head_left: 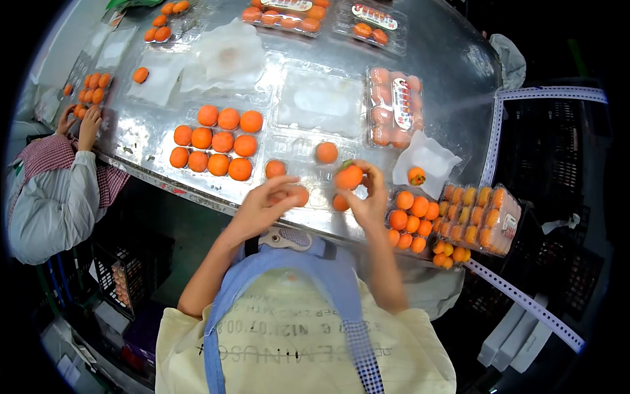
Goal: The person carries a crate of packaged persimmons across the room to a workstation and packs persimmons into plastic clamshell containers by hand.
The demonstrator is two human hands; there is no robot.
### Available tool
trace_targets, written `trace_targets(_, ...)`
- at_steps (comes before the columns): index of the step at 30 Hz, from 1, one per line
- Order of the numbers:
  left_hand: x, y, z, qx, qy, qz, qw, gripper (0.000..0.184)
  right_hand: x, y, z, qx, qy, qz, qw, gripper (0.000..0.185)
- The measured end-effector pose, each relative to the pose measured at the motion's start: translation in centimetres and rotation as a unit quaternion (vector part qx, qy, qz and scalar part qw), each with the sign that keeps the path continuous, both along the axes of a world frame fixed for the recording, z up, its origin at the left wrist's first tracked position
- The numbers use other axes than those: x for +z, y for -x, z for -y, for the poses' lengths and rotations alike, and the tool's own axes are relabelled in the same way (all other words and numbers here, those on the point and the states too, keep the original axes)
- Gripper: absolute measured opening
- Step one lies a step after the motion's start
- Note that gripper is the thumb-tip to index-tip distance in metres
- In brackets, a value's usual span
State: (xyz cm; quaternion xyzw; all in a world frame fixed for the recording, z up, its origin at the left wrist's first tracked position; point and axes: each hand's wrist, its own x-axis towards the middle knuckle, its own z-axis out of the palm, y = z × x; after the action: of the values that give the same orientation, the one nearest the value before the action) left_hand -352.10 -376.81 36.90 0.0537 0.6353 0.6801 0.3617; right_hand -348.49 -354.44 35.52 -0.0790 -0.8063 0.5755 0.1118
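My right hand (pixel 369 197) pinches an orange persimmon (pixel 349 176) with a green calyx, raised over a clear plastic tray (pixel 298 154) at the table's near edge. Another persimmon (pixel 340 202) lies just below that hand. My left hand (pixel 266 207) has its thumb and fingers curled round a persimmon (pixel 300 196) at the near side of the tray; the fingers partly hide it. Two more persimmons, one at the left (pixel 275 169) and one in the middle (pixel 326 152), sit in the tray.
An open tray of persimmons (pixel 223 141) lies to the left. Closed labelled packs (pixel 396 108) stand further back. At the right are a loose persimmon on white liner (pixel 420 154) and stacked fruit packs (pixel 482 217). Another person's hands (pixel 88 125) work at the far left.
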Motion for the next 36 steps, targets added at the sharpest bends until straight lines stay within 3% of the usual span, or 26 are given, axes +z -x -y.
trace_targets(2, 1.3, 0.6, -2.1, -0.03, -0.087, 0.018, 0.996, 0.046, 1.4, -0.5, 2.0, 0.028, 0.062, -0.029, 0.997, 0.046)
trace_targets(6, 1.8, 0.4, -3.7, 0.009, -0.197, 0.072, 0.978, 0.051, 1.9, -0.8, 2.6, 0.103, -0.053, -0.098, 0.988, 0.05)
trace_targets(9, 2.3, 0.4, -3.3, 0.011, -0.131, -0.022, 0.991, 0.055, 3.3, -1.0, 3.2, 0.062, 0.159, 0.006, 0.985, 0.055)
trace_targets(12, 2.5, 0.2, -3.1, 0.041, -0.094, -0.097, 0.99, 0.055, 1.4, -1.2, 2.6, 0.117, 0.271, 0.017, 0.955, 0.05)
trace_targets(15, 1.9, 0.6, -2.8, 0.036, -0.008, -0.287, 0.957, 0.055, 0.2, -1.6, 2.1, 0.183, 0.43, 0.115, 0.877, 0.049)
trace_targets(18, 1.9, 0.6, -2.6, 0.004, 0.039, -0.367, 0.93, 0.056, 0.9, -1.5, 3.0, 0.216, 0.492, 0.133, 0.833, 0.052)
trace_targets(30, 2.2, 0.0, -2.2, -0.007, 0.036, -0.256, 0.966, 0.055, 1.4, -2.0, 3.1, 0.175, 0.352, 0.164, 0.905, 0.045)
trace_targets(36, 1.8, -0.1, -1.8, -0.01, 0.015, -0.2, 0.98, 0.044, 1.5, -1.6, 3.4, 0.231, 0.359, 0.135, 0.894, 0.042)
